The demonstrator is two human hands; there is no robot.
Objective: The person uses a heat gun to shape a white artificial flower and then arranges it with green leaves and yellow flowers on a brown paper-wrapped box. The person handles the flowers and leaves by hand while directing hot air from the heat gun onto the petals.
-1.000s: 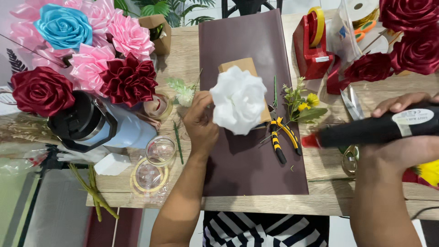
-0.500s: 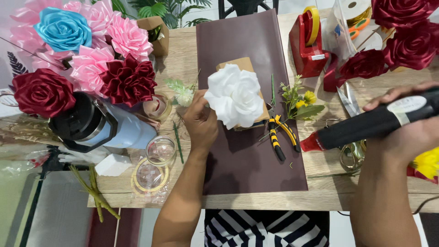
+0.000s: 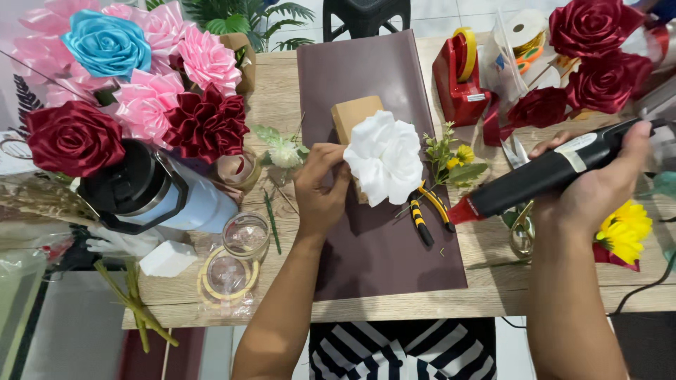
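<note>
Two hands busy: left hand point(image 3: 320, 190) pinches white flower point(image 3: 385, 158) over purple mat point(image 3: 380, 239); right hand point(image 3: 598, 186) grips glue gun point(image 3: 546, 176) right of flower.

Glossy satin white flower point(image 3: 385, 157), matt wooden table point(image 3: 486, 285).

Left hand point(image 3: 320, 186) holds white ribbon flower point(image 3: 385, 156); right hand point(image 3: 598, 186) grasps glue gun point(image 3: 546, 174).

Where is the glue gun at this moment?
In the head view, the glue gun is at the right, gripped by the right hand, nozzle pointing toward the pliers.
</note>
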